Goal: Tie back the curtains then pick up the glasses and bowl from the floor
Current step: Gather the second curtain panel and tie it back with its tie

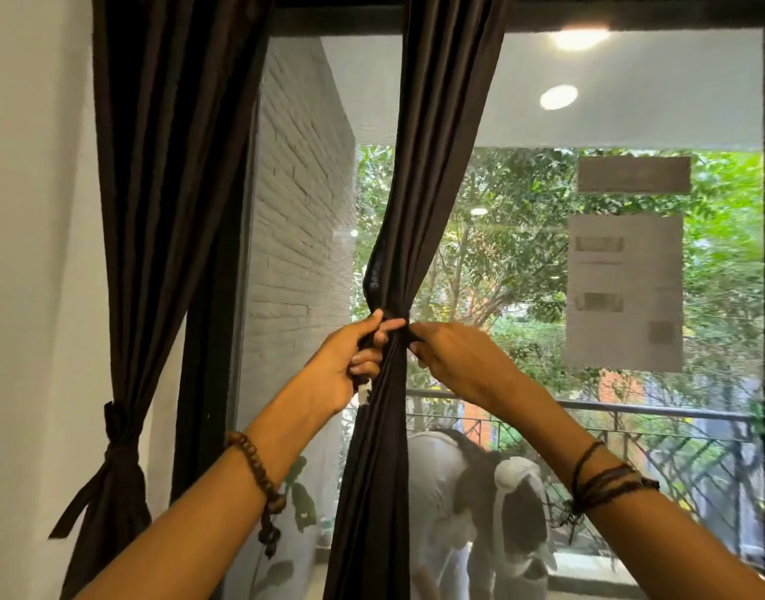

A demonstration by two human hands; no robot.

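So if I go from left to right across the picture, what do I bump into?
Wall → tied curtain → brick wall → left hand → middle curtain → right hand → paper notice.

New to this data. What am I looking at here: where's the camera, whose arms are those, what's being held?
There is no robot here. One wide-angle camera sits on a person's head and looks forward at their own two arms. They stand at a large window. The left hand grips one end of a dark tie band, and the right hand pinches the other end. The band wraps around the middle curtain, gathering it at that height. The curtain at the left is already tied back with its own band. Both wrists wear bracelets. The floor, glasses and bowl are out of view.
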